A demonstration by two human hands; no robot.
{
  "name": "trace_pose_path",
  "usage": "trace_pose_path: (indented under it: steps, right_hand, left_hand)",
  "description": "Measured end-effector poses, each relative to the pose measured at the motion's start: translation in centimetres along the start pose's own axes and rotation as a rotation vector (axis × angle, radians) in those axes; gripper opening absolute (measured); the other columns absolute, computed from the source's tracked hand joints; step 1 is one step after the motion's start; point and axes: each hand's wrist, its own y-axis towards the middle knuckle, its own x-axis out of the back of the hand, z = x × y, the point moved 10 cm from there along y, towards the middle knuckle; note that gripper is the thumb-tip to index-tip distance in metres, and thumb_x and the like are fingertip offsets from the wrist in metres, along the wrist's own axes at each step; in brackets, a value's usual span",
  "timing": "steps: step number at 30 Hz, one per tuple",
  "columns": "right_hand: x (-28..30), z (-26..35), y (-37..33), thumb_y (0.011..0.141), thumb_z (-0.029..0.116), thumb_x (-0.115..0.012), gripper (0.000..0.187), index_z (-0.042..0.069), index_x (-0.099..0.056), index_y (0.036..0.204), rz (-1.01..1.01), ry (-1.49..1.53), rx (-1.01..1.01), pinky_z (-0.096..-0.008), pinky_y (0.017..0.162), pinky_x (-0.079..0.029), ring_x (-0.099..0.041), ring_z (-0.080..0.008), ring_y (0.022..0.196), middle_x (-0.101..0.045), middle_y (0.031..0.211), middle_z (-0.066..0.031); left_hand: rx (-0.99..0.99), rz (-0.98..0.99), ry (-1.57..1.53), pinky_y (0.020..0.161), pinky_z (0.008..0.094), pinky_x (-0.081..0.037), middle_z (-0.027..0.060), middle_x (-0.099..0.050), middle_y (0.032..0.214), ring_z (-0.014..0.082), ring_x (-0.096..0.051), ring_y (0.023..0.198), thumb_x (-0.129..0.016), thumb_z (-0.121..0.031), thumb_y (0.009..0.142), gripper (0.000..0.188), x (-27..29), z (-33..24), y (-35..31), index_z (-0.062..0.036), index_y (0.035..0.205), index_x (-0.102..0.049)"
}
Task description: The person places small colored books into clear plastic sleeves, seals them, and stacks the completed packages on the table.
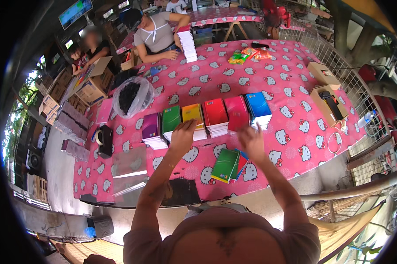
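Observation:
Six stacks of spiral notebooks stand in a row across the table: purple (151, 127), green (170, 117), yellow (191, 113), red (215, 112), pink (236, 111) and blue (258, 104). My left hand (183, 134) is closed at the near edge of the top yellow notebook, fingertips over its cover. At the near edge of the pink stack is my right hand (252, 141), its fingers apart and slightly blurred; no notebook shows in it. Between my forearms lies a small fanned pile, with a green notebook (225, 164) on top and red and blue ones partly under it.
A pink patterned cloth (269, 79) covers the table. On the left are a plastic bag (135, 97), a black tape dispenser (104, 141) and clear sheets (130, 169). A person (158, 35) sits across beside a tall notebook stack (188, 45). Open cardboard boxes (328, 105) stand at right.

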Motion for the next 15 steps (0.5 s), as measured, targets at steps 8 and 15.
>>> trace_pose_path:
  steps: [8,15]
  right_hand:
    - [-4.4,1.2,-10.8,0.084,0.013,-0.069,0.034,0.006,-0.065,0.117,0.201,0.706,-0.583,-0.0522,0.095,-0.045,-0.059,-0.0374,0.11,-0.062,0.119,-0.0142]
    - [1.4,-14.2,-1.4,0.088,0.002,-0.058,0.043,0.009,-0.059,0.13,-0.028,-0.289,-0.261,-0.0548,0.104,-0.039,-0.052,-0.0314,0.124,-0.055,0.135,-0.0092]
  left_hand:
    - [0.11,0.398,-0.066,0.061,0.0502,-0.054,0.0132,-0.067,0.067,0.0342,-0.068,0.065,-0.057,-0.045,0.093,0.042,-1.5,-10.6,2.6,-0.0069,0.078,-0.069]
    - [0.409,0.443,-0.442,0.08,0.0487,-0.051,0.0183,-0.069,0.093,0.0393,-0.066,0.086,-0.057,-0.039,0.094,0.036,-8.9,-9.5,0.8,-0.0047,0.084,-0.064]
